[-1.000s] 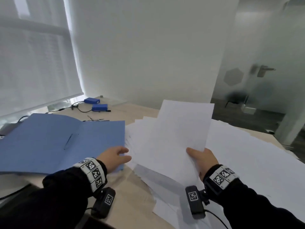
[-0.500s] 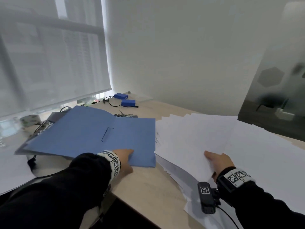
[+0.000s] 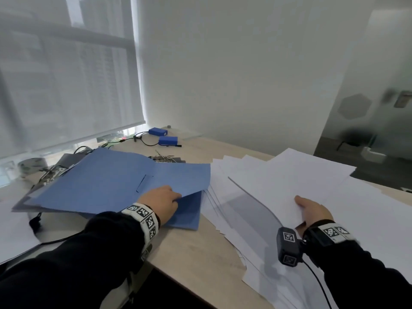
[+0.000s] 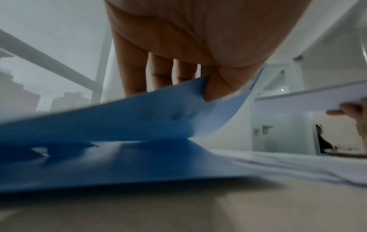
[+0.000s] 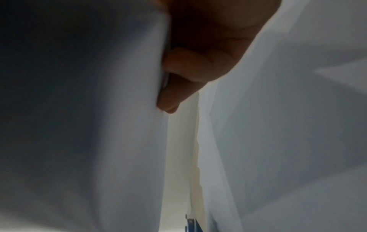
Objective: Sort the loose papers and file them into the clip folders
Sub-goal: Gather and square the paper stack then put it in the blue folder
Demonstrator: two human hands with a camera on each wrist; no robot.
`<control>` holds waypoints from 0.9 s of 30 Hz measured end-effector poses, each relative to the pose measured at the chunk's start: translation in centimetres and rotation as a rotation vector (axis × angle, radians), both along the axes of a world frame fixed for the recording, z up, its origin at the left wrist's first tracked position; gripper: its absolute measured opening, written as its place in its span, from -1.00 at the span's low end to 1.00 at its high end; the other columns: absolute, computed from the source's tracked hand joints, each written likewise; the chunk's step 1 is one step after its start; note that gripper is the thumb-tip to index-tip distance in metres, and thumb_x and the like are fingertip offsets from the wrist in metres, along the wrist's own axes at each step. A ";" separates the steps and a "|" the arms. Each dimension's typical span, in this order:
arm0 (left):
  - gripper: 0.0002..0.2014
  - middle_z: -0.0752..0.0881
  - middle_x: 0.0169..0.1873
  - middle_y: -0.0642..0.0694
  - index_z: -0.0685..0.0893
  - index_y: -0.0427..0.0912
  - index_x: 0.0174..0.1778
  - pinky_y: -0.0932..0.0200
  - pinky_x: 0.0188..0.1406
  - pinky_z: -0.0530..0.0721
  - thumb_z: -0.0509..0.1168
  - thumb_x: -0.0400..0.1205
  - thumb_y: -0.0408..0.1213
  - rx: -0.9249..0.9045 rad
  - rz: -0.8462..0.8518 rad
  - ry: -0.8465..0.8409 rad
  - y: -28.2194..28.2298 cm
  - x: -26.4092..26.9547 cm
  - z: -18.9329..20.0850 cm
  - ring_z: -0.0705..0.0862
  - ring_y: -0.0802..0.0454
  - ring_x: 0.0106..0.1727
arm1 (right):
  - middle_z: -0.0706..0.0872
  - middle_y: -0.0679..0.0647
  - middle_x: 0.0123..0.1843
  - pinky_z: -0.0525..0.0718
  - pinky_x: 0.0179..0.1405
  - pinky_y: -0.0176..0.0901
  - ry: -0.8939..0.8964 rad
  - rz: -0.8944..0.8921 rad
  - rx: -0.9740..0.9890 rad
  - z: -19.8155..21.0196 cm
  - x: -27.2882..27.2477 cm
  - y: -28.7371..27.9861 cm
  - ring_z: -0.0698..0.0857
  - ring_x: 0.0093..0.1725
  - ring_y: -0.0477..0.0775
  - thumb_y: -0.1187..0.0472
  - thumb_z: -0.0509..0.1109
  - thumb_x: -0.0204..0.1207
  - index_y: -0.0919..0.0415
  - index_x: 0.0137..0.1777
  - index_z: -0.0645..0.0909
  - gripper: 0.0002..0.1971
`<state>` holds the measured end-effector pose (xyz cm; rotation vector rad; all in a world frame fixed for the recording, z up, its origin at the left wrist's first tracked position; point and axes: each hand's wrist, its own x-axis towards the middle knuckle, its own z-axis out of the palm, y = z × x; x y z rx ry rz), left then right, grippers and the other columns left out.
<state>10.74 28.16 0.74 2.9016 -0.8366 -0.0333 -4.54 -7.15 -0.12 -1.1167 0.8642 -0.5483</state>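
Observation:
A blue clip folder (image 3: 116,186) lies on the left half of the desk. My left hand (image 3: 162,200) pinches its near right corner, thumb under and fingers on top. In the left wrist view the blue cover (image 4: 119,119) is bent up off the lower sheet, held by my thumb (image 4: 220,84). My right hand (image 3: 312,210) grips a white sheet (image 3: 289,188) by its near edge and holds it raised over the spread of loose papers (image 3: 367,219). In the right wrist view my fingers (image 5: 174,87) press against the underside of that sheet (image 5: 99,109).
Two small blue boxes (image 3: 163,137) with black cables sit at the desk's far corner by the window. A dark clip folder (image 3: 55,168) with a metal clip lies under the blue one. More white paper (image 3: 13,230) is at the left. The desk edge (image 3: 178,279) runs diagonally near me.
My left hand went from lying flat at the folder's corner to pinching and lifting the blue cover. The sheet in my right hand came down from upright to nearly flat.

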 end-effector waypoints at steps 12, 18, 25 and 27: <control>-0.55 0.68 0.37 -0.03 0.55 0.09 0.48 0.04 0.27 0.60 -0.08 0.75 -0.04 -0.125 -0.505 -0.115 -13.3 -10.8 2.7 0.62 -0.13 0.37 | 0.81 0.24 0.05 0.74 0.07 0.31 -0.182 -0.175 -0.004 5.2 -8.3 -4.9 0.80 0.02 0.29 0.20 0.47 0.53 0.34 0.19 0.70 -0.71; -0.63 0.75 0.20 -0.07 0.58 0.13 0.39 0.00 0.13 0.65 0.00 0.73 -0.11 -0.012 -0.701 -0.065 -20.2 -16.5 -0.1 0.66 -0.18 0.21 | 0.81 0.23 0.05 0.76 -0.05 0.14 -0.121 -0.168 -0.085 3.8 -13.0 -7.7 0.80 -0.03 0.28 0.30 0.44 0.54 0.37 0.20 0.67 -0.74; -0.72 0.71 0.00 -0.03 0.59 0.00 0.03 0.01 -0.05 0.65 0.24 0.60 0.12 0.174 -0.841 0.115 -23.5 -20.6 -2.2 0.67 -0.14 0.03 | 0.79 0.36 0.02 0.70 0.14 0.37 0.102 -0.086 -0.178 -0.1 -16.3 -9.4 0.77 0.00 0.40 0.40 0.46 0.50 0.51 0.17 0.64 -0.73; -0.64 0.73 0.08 0.07 0.66 0.08 0.15 0.02 0.09 0.66 0.23 0.60 0.20 0.112 -0.798 0.240 -23.2 -20.5 -1.4 0.67 -0.02 0.09 | 0.78 0.37 0.06 0.67 0.18 0.39 0.129 -0.049 -0.175 -1.2 -16.8 -9.7 0.76 0.06 0.43 0.41 0.45 0.51 0.47 0.19 0.66 -0.73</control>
